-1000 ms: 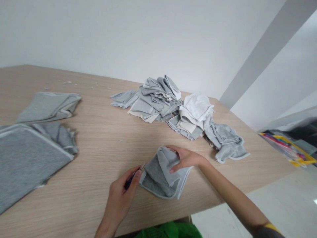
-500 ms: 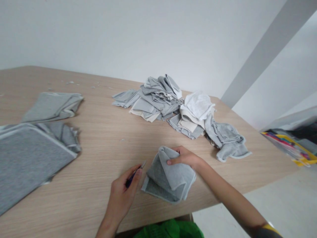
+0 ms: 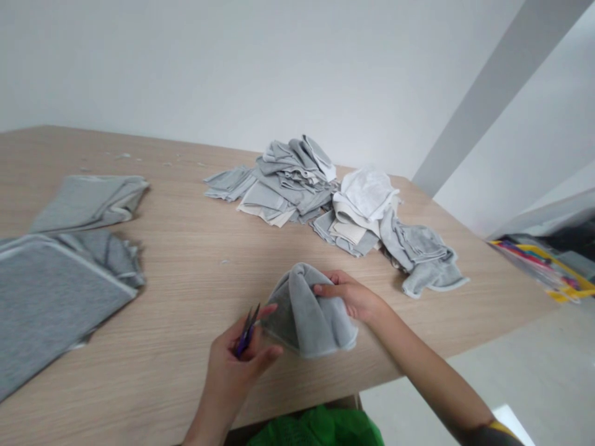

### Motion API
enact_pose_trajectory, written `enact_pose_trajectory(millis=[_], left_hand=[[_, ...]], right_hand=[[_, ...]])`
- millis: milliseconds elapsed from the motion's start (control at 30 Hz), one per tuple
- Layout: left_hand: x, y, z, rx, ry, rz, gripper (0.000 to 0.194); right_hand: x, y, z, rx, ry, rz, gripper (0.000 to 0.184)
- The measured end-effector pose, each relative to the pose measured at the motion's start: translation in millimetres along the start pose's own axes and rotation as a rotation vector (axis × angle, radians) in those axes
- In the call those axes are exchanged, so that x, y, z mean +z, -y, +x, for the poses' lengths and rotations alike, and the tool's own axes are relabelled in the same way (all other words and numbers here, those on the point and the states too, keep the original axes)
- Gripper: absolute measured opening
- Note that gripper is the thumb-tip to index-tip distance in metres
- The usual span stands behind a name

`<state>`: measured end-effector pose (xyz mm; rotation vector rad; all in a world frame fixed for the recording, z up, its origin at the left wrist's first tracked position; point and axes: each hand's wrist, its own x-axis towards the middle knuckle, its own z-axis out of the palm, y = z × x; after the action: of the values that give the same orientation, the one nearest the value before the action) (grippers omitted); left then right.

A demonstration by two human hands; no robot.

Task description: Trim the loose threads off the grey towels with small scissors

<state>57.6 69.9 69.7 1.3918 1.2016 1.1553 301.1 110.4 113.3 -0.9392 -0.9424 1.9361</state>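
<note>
A small pair of purple-handled scissors (image 3: 246, 336) rests in my left hand (image 3: 227, 365), its blades pointing up and slightly apart. The thumb and index finger of that hand are spread toward the near left edge of a grey cloth (image 3: 316, 322), the index fingertip at or against it. My right hand (image 3: 348, 295) grips this cloth at its upper right, thumb on top and fingers behind. The cloth is folded over on itself with a pale bound edge, held just above the table.
A heap of grey cloths (image 3: 292, 179) lies at the back, beside white and cream ones (image 3: 367, 192) and a crumpled grey piece (image 3: 423, 254). Large folded grey fabric (image 3: 60, 303) covers the left. Green material (image 3: 320, 427) sits below the table (image 3: 186, 260) edge; a yellow-edged tray (image 3: 576, 282) is far right.
The grey cloth has been lifted and turned in my right hand. My left thumb and index finger have spread and come up to the cloth, and the scissor blades now point more upright.
</note>
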Motion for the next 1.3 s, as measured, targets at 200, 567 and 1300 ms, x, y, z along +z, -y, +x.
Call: enact_pose_trajectory(millis=[200, 567, 1300], left_hand=[[21.7, -18, 2, -0.056, 0.015, 0.119, 0.041], [24.7, -58, -11, 0.252, -0.112, 0.393, 0.021], [-19.6, -16, -33, 0.163, 0.043, 0.219, 0.034]], right_hand=[[18, -2, -2, -0.036, 0.01, 0.086, 0.039], [57, -25, -14, -0.176, -0.081, 0.365, 0.031], [44, 7, -27, -0.167, -0.225, 0.245, 0.037]])
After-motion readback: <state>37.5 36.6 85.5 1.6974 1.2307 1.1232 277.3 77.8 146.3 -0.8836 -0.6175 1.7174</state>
